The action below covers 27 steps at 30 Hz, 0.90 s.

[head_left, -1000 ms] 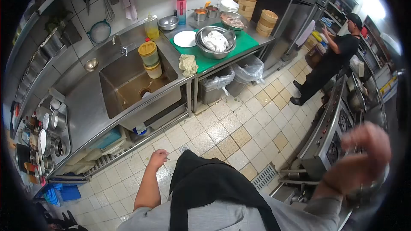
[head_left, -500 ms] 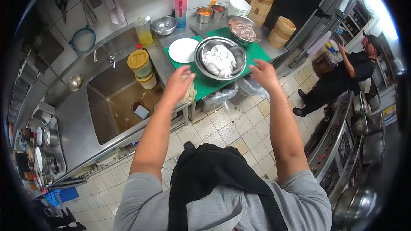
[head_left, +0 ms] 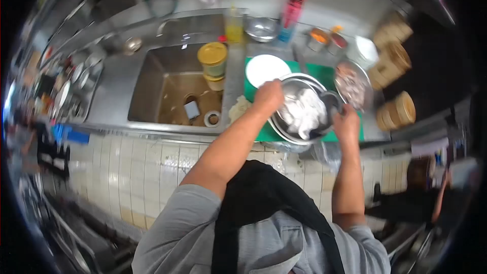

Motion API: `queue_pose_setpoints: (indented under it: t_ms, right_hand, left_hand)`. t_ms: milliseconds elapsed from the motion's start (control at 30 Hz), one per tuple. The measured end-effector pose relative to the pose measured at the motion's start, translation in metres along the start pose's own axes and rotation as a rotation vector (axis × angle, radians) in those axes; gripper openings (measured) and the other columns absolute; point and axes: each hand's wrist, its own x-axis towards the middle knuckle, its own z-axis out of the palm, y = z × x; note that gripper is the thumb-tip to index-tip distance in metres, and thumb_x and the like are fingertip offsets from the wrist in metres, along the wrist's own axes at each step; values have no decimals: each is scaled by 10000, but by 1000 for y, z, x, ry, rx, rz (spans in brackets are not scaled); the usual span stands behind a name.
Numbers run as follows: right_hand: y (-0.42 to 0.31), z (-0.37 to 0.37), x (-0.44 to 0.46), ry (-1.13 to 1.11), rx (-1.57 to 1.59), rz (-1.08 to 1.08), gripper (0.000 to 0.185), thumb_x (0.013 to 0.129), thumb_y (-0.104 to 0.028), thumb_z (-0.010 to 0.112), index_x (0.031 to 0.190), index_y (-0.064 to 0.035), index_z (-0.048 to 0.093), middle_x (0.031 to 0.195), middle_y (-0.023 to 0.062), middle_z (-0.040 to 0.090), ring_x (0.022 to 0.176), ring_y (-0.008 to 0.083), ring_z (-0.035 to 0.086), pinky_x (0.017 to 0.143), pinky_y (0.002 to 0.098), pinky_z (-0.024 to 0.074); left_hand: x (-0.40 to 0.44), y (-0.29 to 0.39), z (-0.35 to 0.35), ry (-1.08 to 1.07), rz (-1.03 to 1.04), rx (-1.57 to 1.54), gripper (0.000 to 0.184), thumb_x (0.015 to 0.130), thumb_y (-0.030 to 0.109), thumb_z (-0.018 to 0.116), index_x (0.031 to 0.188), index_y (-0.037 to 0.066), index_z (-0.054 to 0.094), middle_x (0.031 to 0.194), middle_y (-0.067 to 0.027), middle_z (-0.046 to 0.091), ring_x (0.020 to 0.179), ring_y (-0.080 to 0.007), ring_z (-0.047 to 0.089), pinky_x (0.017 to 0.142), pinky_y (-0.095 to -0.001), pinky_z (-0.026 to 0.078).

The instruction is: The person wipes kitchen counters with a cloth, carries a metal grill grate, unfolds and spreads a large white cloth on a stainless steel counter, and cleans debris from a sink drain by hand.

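My left hand [head_left: 270, 97] is closed on the left rim of a metal bowl [head_left: 290, 134] on the green cutting board [head_left: 250, 91]. On the right side, my right hand [head_left: 347, 125] grips its rim, the fingertips partly blurred. A crumpled white cloth [head_left: 307, 111] lies inside. The bowls look nested, and a smaller metal piece shows beside the cloth. A white plate [head_left: 265, 71] lies behind my left hand. Beyond my right hand stands a metal bowl of pale pinkish raw meat or seafood [head_left: 351, 85].
Left of the board is a sink [head_left: 147, 94] with a yellow-lidded tub [head_left: 212, 53] at its edge. An oil bottle [head_left: 234, 28], small metal bowl [head_left: 261, 29] and pink-blue bottle [head_left: 291, 16] stand behind. Bamboo steamers [head_left: 395, 111] stand right. Another person [head_left: 406, 203] is at the far right.
Both hands have come down from beside the bowl onto its rim and taken hold. The camera view has turned, so the counter sits further right and more level.
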Motion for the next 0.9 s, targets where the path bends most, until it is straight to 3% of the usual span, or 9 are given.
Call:
queue_pose_setpoints:
  t_ms: [133,200,233,300,500,567,600,733,900]
  right_hand:
    - [2,-24,35,-65,-39,-60,267,747,-72,616,996,25,617,842,267,630,832,440,619,740,457,483]
    - [2,-24,41,-120,-3,-69,262,745,-66,616,991,25,613,849,273,627,840,443,618,739,459,479]
    - [5,-22,43,-108,17,-94,264,748,-64,608,995,30,611,860,273,630,853,446,617,749,459,478]
    - [9,-24,45,-100,47,-138,266,752,-63,601,1000,35,609,871,274,633,865,448,616,759,458,477]
    - [25,-40,55,-40,12,-130,286,770,-49,575,1039,43,604,919,268,650,916,431,626,800,453,470]
    - [37,-41,60,180,123,-188,274,782,-50,567,1034,54,595,910,244,660,859,378,656,774,433,482]
    - [37,-49,61,105,213,-147,267,822,-70,554,1062,45,584,889,169,669,734,242,655,645,362,508]
    - [31,-39,60,-27,621,102,294,872,-66,541,1158,1,552,909,61,633,667,80,574,468,211,440]
    - [17,19,50,-335,691,218,258,908,-76,576,1148,17,561,834,47,611,635,104,596,476,226,477]
  left_hand:
    - [-20,25,29,370,288,172,310,785,131,573,1073,20,601,1061,-154,611,963,-334,557,873,-447,467]
    - [-38,45,32,124,443,77,644,780,365,698,1310,53,505,1370,-203,459,1265,-403,409,1034,-486,369]
    - [-49,59,20,-149,323,122,841,746,479,727,1423,105,396,1494,-213,304,1356,-434,288,1085,-536,290]
    - [-50,50,32,-267,256,269,1036,640,506,802,1484,197,287,1499,-224,276,1331,-448,318,1030,-609,313]
    - [-16,18,49,-210,309,-31,658,643,332,796,1226,138,561,1212,-184,579,1095,-377,562,902,-475,460]
    - [-17,19,45,-49,274,-175,450,645,286,774,1026,97,628,1009,-173,658,962,-346,624,833,-430,489]
    - [-14,18,41,14,289,-290,416,654,275,774,998,82,639,924,-176,667,919,-340,636,795,-438,497]
    - [-26,37,-28,152,165,-717,392,711,211,777,1007,20,604,898,-103,659,822,-166,610,761,-304,495]
    - [-24,52,-49,412,277,-779,391,699,171,773,995,3,580,866,-91,629,806,-135,583,740,-288,484]
